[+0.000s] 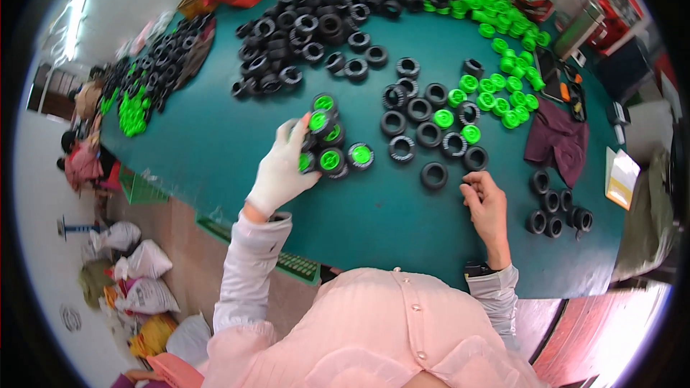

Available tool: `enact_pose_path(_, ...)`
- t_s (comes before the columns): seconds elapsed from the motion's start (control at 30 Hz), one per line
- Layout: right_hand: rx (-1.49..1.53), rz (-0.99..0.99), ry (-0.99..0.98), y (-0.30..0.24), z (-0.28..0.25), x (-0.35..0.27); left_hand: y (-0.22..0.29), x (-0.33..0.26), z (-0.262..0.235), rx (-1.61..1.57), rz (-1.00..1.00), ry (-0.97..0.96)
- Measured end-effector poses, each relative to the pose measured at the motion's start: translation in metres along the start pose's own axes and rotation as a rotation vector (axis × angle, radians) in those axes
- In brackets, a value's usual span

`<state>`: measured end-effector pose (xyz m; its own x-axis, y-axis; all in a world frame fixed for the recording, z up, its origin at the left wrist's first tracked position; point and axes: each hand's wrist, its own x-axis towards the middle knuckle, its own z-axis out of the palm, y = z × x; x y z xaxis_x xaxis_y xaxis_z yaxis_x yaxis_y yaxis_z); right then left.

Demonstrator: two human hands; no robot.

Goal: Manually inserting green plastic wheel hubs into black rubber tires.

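My left hand [282,167], in a white glove, curls around a small group of toy wheels, black tires with green hubs. Its fingertips rest on one toy wheel [318,121] in that group. Just right of it lies another assembled wheel [361,155], apart from the hand. My right hand [486,207] is bare, its fingers curled in and nothing visible between them. Just beyond its fingertips sits a loose black tire [475,159]. Several loose tires and a few green hubs [443,119] are spread between the hands, farther from me.
A large heap of black tires [329,25] covers the table's [359,230] far side, with green hubs [496,7] at its right. More tires and hubs lie far left. At the right are a maroon cloth [557,140], a metal flask [579,27] and several tires [550,201].
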<state>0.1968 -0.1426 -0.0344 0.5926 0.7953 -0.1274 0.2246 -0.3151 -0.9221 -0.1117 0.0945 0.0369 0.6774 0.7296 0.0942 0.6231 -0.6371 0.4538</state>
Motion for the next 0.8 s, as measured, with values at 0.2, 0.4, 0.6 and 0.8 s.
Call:
enact_pose_path(0.2, -0.105, -0.036, 0.041, 0.004, -0.003, -0.003, -0.009, -0.011, 0.009, -0.061, -0.001, 0.105)
enact_pose_path(0.4, -0.114, -0.039, 0.037, 0.003, -0.001, -0.002, 0.005, -0.001, 0.035, 0.086, -0.027, 0.282)
enact_pose_path(0.6, -0.118, -0.031, 0.048, 0.004, -0.001, -0.003, -0.025, -0.008, 0.007, 0.001, -0.044, 0.13)
enact_pose_path(0.8, -0.181, -0.023, 0.046, 0.0, -0.001, -0.002, -0.031, 0.006, 0.023, -0.017, -0.14, 0.265)
